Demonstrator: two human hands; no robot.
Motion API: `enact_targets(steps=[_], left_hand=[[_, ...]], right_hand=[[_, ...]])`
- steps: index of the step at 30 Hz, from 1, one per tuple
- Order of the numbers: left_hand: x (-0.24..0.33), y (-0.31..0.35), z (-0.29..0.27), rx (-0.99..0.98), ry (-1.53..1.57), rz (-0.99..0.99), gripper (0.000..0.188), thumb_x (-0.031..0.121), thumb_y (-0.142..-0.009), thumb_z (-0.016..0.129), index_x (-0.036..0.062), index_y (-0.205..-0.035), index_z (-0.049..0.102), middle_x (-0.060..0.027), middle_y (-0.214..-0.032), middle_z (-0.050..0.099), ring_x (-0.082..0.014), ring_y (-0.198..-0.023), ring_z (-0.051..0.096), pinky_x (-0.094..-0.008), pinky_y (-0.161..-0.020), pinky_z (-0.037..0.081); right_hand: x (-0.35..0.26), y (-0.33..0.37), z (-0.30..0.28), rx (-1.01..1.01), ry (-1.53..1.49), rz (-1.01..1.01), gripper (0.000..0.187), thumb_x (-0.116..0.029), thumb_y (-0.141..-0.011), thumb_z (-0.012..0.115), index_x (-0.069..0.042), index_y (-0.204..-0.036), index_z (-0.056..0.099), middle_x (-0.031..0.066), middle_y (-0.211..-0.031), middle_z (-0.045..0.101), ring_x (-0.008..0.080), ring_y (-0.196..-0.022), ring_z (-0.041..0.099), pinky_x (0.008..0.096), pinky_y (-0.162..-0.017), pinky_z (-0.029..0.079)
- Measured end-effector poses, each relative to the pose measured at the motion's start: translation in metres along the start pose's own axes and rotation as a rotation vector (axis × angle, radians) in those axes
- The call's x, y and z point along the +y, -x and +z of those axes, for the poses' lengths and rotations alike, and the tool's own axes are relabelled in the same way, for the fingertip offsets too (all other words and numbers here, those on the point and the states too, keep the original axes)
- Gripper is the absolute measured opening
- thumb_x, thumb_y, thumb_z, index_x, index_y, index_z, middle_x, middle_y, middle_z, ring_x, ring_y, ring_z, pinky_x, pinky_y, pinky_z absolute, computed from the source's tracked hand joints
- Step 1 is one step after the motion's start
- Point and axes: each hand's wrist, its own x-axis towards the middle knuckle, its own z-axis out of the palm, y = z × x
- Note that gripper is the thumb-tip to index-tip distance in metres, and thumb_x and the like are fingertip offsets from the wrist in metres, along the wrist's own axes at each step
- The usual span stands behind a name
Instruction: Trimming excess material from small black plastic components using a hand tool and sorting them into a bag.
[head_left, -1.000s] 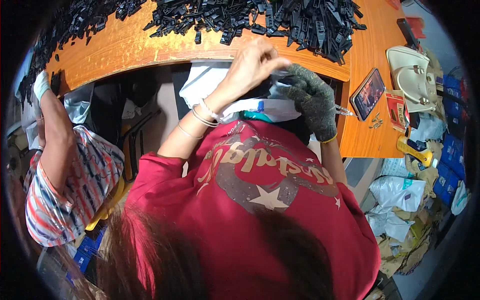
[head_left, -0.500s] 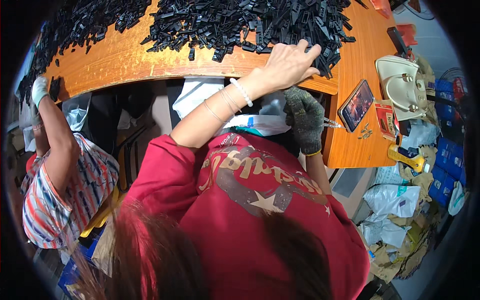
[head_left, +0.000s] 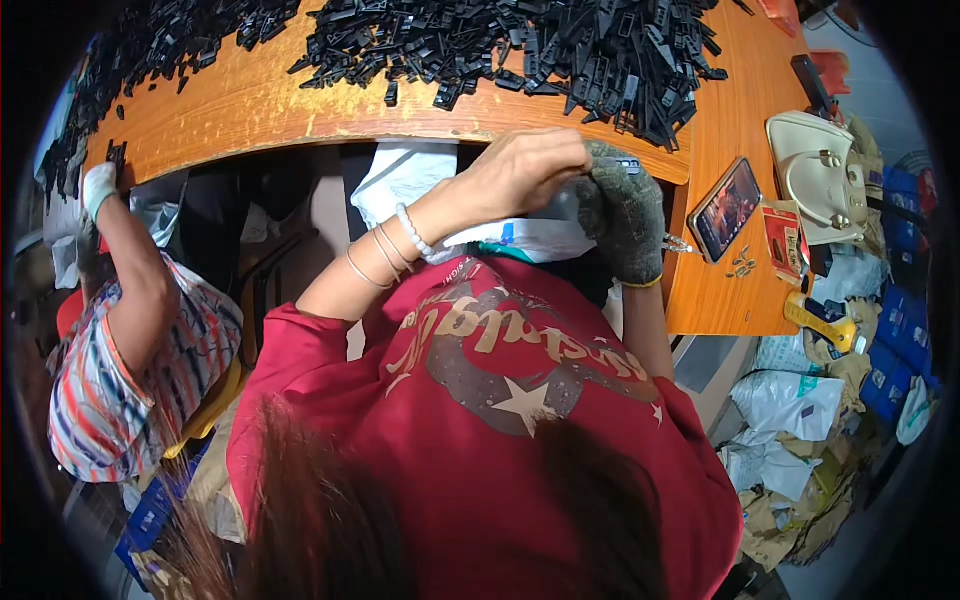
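Observation:
My left hand point(head_left: 530, 170), bare and with bracelets at the wrist, is closed in front of the table edge. Its fingertips meet my right hand, and whatever they pinch is hidden. On my right hand point(head_left: 628, 222) is a dark grey knitted glove with a yellow cuff edge. Its fingers are curled around a small black plastic part point(head_left: 627, 165), whose shiny end shows at the top of the glove. A large heap of similar black plastic parts point(head_left: 560, 60) spreads over the wooden table point(head_left: 330, 125) beyond both hands. Below my hands a white plastic bag point(head_left: 540, 236) lies at my lap.
Right of my gloved hand, a phone point(head_left: 725, 210), small metal pieces point(head_left: 742, 262) and a red packet point(head_left: 786, 240) lie on the table. A cream handbag point(head_left: 815, 175) stands beyond them. Bags point(head_left: 790, 400) crowd the right side. A co-worker's gloved hand point(head_left: 100, 187) is at the left.
My left hand has left the heap, drawn back toward me and closed against the right glove. The gloved hand has risen slightly, and a black part now shows in it.

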Motion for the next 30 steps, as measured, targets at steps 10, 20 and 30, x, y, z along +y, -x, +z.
enact_targets(steps=[10, 20, 30], left_hand=[[-0.045, -0.030, -0.019, 0.258, -0.694, -0.247, 0.019, 0.015, -0.081, 0.065, 0.0007, -0.093, 0.061, -0.0138, -0.086, 0.057, -0.0341, -0.068, 0.061, -0.0406, -0.060, 0.049], [-0.026, -0.026, -0.014, 0.215, -0.567, -0.138, 0.018, 0.018, -0.082, 0.064, 0.0026, -0.091, 0.061, -0.0106, -0.083, 0.055, -0.0306, -0.070, 0.061, -0.0393, -0.061, 0.050], [-0.027, -0.009, -0.002, 0.196, 0.102, -0.401, 0.020, 0.012, -0.085, 0.066, -0.0009, -0.098, 0.059, -0.0049, -0.063, 0.058, -0.0076, -0.057, 0.053, -0.0242, -0.053, 0.043]], right_hand=[[-0.004, -0.011, 0.002, 0.116, -0.710, 0.616, 0.028, -0.017, -0.088, 0.058, 0.002, -0.108, 0.062, 0.0055, -0.094, 0.066, 0.0121, -0.069, 0.063, 0.0261, -0.062, 0.052], [-0.011, -0.008, 0.007, 0.268, -0.481, 0.591, 0.028, -0.013, -0.085, 0.063, 0.003, -0.108, 0.062, 0.0060, -0.092, 0.067, 0.0111, -0.065, 0.063, 0.0225, -0.052, 0.049], [-0.016, -0.013, 0.007, 0.256, -0.450, 0.636, 0.033, -0.016, -0.084, 0.066, 0.004, -0.109, 0.061, 0.0089, -0.088, 0.067, 0.0118, -0.066, 0.063, 0.0241, -0.057, 0.051]])
